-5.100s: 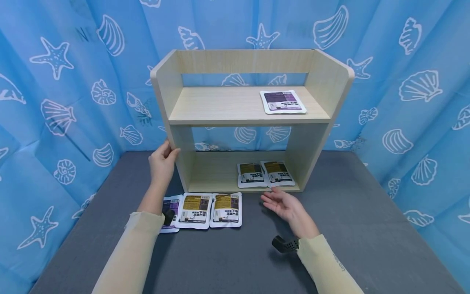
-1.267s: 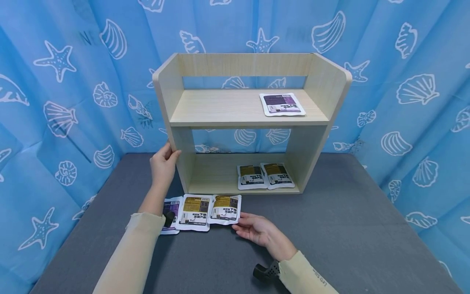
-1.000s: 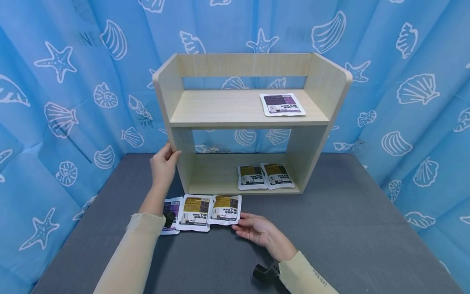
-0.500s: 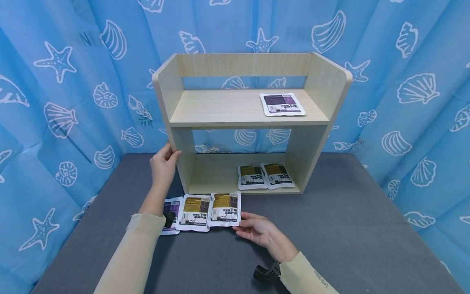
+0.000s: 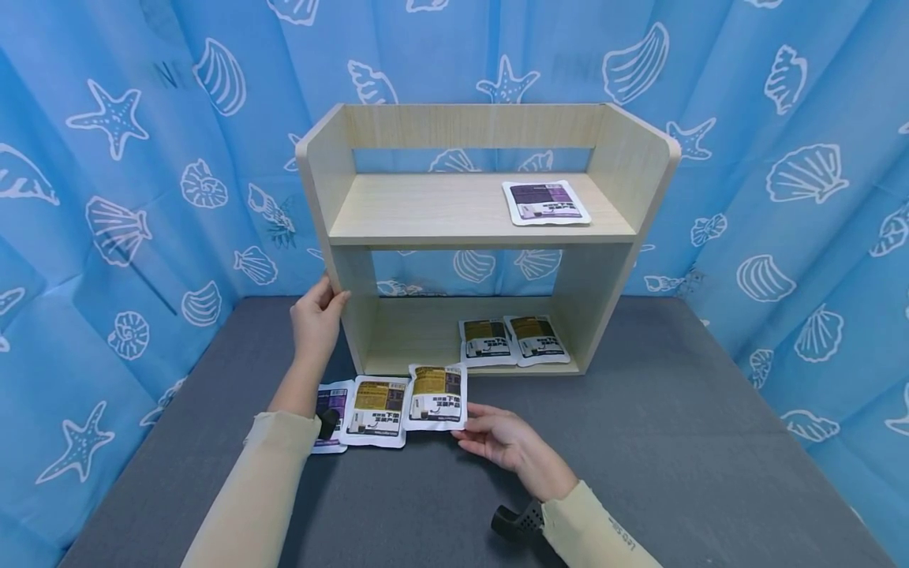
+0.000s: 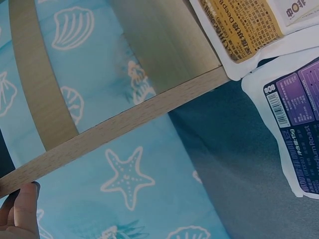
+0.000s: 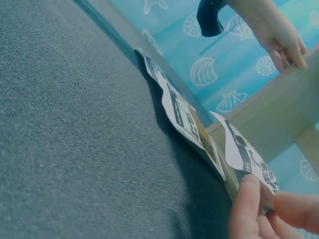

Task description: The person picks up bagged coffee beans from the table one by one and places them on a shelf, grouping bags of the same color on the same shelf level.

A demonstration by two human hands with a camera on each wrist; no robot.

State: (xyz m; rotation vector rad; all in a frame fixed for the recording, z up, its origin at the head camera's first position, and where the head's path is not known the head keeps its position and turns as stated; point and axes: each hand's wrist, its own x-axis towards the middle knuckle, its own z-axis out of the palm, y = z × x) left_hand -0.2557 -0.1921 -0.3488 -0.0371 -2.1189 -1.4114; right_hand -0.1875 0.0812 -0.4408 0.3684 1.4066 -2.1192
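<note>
My right hand (image 5: 510, 448) pinches the lower right corner of a white coffee sachet (image 5: 435, 394) with a gold label. In the right wrist view this sachet (image 7: 246, 154) is tilted and raised off the grey table, thumb and fingers at its edge. Its far edge overlaps the shelf's front edge in the head view. My left hand (image 5: 315, 319) grips the left side panel of the light wooden two-tier shelf (image 5: 419, 207), thumb on the near face. Left of the held sachet lie another gold-label sachet (image 5: 374, 414) and a purple-label sachet (image 5: 334, 406), partly covered by my left wrist.
Two gold-label sachets (image 5: 537, 341) lie side by side at the right of the lower tier. One purple-label sachet (image 5: 545, 203) lies at the right of the upper tier. A blue shell-print curtain (image 5: 746, 158) hangs behind the grey table (image 5: 682, 410).
My right hand came left from near the lower tier and took hold of the rightmost gold-label sachet. Since half a second ago the sachet has risen slightly toward the shelf. My left hand stays put.
</note>
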